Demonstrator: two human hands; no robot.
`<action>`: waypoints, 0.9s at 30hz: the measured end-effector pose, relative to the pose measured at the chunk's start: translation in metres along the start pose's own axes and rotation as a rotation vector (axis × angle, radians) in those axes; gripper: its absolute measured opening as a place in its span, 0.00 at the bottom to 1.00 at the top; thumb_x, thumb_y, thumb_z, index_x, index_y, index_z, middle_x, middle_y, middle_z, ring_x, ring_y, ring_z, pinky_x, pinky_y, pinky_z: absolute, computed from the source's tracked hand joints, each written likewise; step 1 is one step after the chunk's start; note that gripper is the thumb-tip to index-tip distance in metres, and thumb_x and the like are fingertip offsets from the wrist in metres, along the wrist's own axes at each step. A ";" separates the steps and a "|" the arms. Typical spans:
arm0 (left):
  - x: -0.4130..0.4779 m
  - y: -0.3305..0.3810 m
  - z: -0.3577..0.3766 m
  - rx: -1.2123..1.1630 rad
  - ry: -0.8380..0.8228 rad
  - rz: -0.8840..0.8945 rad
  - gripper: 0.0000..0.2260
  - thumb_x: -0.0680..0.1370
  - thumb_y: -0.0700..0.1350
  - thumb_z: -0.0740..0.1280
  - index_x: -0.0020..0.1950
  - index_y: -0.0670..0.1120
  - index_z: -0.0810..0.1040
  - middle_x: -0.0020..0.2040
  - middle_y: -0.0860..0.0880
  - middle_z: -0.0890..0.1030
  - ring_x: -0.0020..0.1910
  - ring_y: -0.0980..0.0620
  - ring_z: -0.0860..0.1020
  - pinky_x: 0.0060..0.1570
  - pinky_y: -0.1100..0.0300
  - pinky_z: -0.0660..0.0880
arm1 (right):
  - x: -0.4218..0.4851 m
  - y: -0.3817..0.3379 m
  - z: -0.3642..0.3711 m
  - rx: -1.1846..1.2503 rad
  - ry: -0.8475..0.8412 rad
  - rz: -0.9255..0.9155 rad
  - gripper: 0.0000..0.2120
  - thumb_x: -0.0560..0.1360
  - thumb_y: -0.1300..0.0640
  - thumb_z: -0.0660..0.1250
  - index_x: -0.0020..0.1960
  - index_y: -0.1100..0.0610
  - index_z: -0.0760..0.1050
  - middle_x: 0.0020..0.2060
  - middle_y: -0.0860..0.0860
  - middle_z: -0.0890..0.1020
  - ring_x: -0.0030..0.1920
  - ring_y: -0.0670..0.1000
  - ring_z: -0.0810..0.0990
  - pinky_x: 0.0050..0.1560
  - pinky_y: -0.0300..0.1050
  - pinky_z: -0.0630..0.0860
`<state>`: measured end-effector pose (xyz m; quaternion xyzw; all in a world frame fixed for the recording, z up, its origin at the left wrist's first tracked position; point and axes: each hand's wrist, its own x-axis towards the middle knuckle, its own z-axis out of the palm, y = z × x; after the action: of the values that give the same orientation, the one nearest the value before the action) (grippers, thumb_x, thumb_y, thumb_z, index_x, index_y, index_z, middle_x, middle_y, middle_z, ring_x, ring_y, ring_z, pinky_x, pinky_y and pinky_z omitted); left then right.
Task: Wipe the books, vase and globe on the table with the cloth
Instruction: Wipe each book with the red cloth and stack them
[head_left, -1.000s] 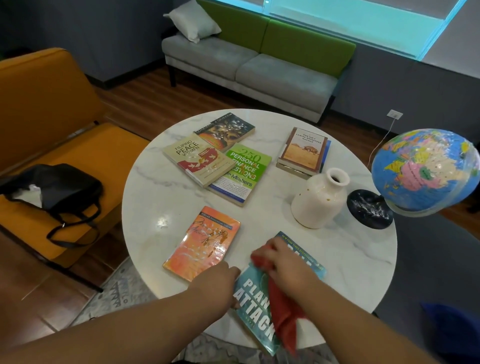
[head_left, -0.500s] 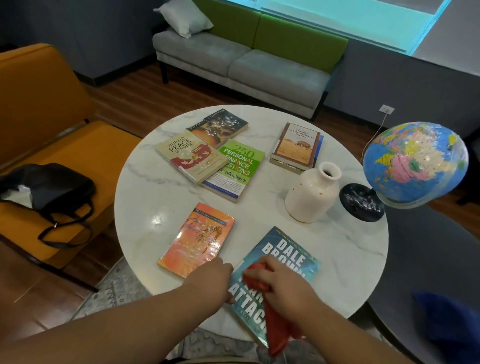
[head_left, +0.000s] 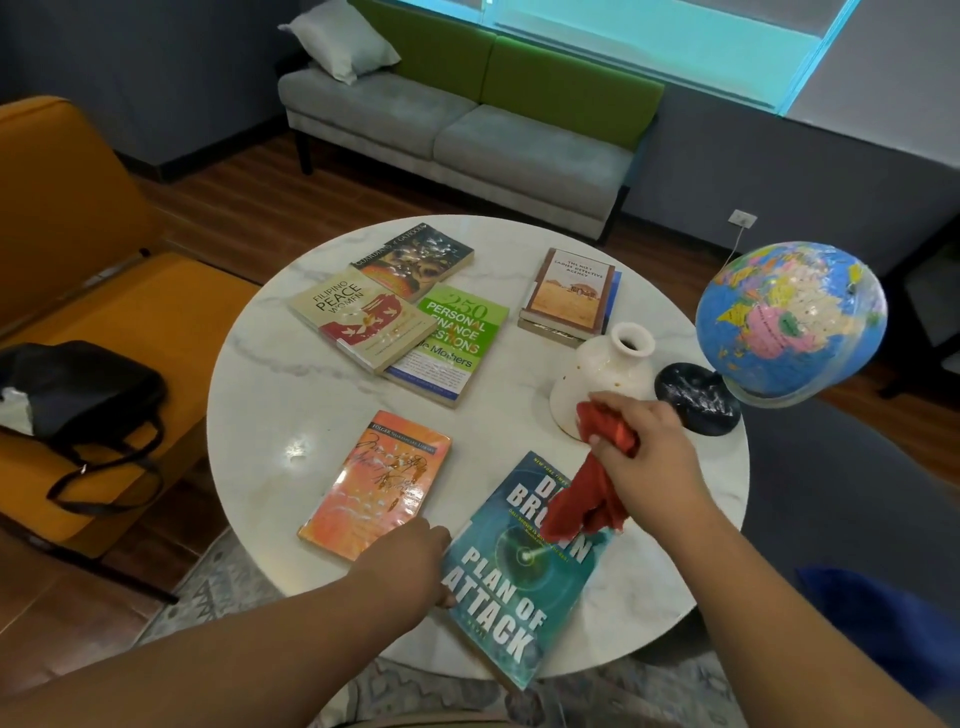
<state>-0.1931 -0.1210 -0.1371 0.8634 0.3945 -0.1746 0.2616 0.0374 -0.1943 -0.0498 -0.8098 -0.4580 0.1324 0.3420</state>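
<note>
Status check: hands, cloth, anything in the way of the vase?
Right hand grips red cloth at vase base. Left hand on edge of teal book, grip unclear. Nothing between cloth and vase; globe close right.

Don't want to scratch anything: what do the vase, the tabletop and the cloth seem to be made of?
Vase: likely ceramic, off-white, smooth, faint sheen. Table: polished marble or marble-look laminate, grey veins, glare spot. Cloth: soft red fabric, hanging in limp folds.
</note>
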 end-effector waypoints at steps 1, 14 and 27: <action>0.000 0.000 0.000 0.003 -0.002 0.001 0.24 0.73 0.55 0.72 0.65 0.49 0.71 0.59 0.49 0.73 0.56 0.50 0.74 0.55 0.55 0.74 | -0.007 0.007 0.006 -0.010 -0.066 0.025 0.23 0.72 0.62 0.70 0.64 0.44 0.74 0.53 0.48 0.69 0.51 0.44 0.71 0.54 0.32 0.65; -0.001 0.000 0.000 0.023 -0.002 -0.007 0.24 0.73 0.57 0.70 0.65 0.49 0.71 0.58 0.48 0.72 0.56 0.49 0.74 0.54 0.55 0.73 | -0.074 0.054 0.070 -0.347 -0.376 -0.241 0.18 0.76 0.46 0.64 0.66 0.37 0.72 0.68 0.47 0.66 0.62 0.53 0.66 0.67 0.49 0.67; -0.007 -0.007 0.006 -0.112 0.060 -0.023 0.24 0.72 0.57 0.72 0.65 0.50 0.73 0.55 0.48 0.73 0.54 0.49 0.74 0.49 0.58 0.70 | -0.110 0.049 0.085 -0.458 -0.430 -0.576 0.18 0.73 0.41 0.64 0.63 0.34 0.69 0.66 0.46 0.70 0.56 0.55 0.76 0.48 0.48 0.79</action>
<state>-0.2031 -0.1252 -0.1408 0.8477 0.4212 -0.1291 0.2955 -0.0351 -0.2663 -0.1558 -0.6578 -0.7440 0.0923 0.0731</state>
